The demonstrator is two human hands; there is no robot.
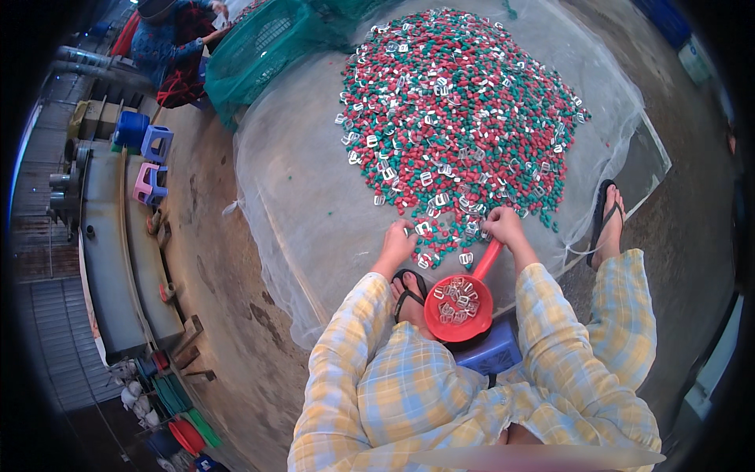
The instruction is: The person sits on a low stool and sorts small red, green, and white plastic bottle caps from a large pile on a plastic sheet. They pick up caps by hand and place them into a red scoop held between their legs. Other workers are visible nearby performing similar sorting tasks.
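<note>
No label, sign or screen can be made out anywhere in the view. The nearest things to packages are two: a green net sack [263, 49] bulging at about eleven o'clock, lying just beside the upper left edge of the pale mesh sheet [299, 189], and a white tub with a blue band [695, 60] standing at about two o'clock near the rim. Whether the tub bears a label is too small to tell.
</note>
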